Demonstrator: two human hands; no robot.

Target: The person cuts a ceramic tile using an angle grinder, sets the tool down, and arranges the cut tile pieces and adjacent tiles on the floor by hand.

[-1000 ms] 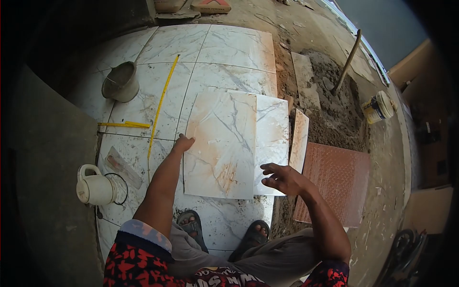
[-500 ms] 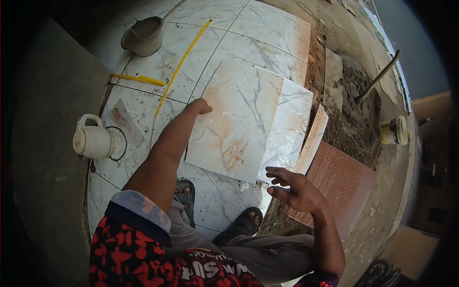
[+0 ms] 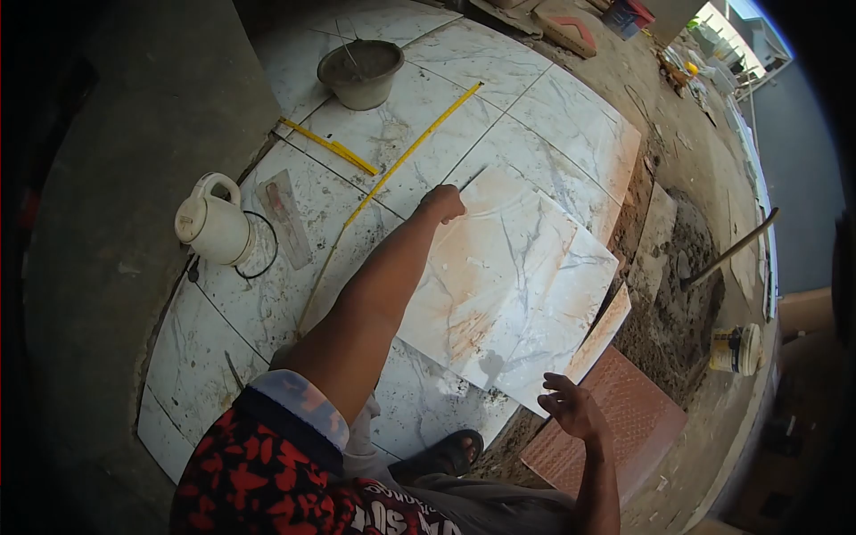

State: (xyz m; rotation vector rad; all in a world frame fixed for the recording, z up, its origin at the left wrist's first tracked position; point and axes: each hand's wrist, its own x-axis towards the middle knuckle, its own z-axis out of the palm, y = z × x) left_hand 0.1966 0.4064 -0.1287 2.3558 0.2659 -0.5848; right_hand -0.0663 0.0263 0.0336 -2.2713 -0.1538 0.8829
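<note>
A large white marble-patterned tile (image 3: 473,276), smeared with orange-brown dirt, lies loose over the laid floor. My left hand (image 3: 441,204) is closed on its far left edge, fingers curled in. Another glossy white tile (image 3: 571,294) shows at the right side, partly covered by the first. My right hand (image 3: 573,407) is held up by the near right corner of the tiles, fingers apart and slightly bent, with nothing in it. Below that hand lies a reddish-brown tile back (image 3: 615,428) with a ridged pattern. A narrow tile strip (image 3: 602,330) lies between.
A yellow folding ruler (image 3: 401,176) lies across the laid tiles. Further back stands a mortar bucket (image 3: 364,85). On the left are a white kettle (image 3: 212,227) and a flat trowel (image 3: 285,218). Wet mortar (image 3: 673,308), a tool handle (image 3: 736,245) and a tub (image 3: 736,349) are at right.
The view has swung, so the floor and bucket appear further right. My left hand stays on the tile's edge. My right hand remains raised and apart, and a shadow falls on the tile.
</note>
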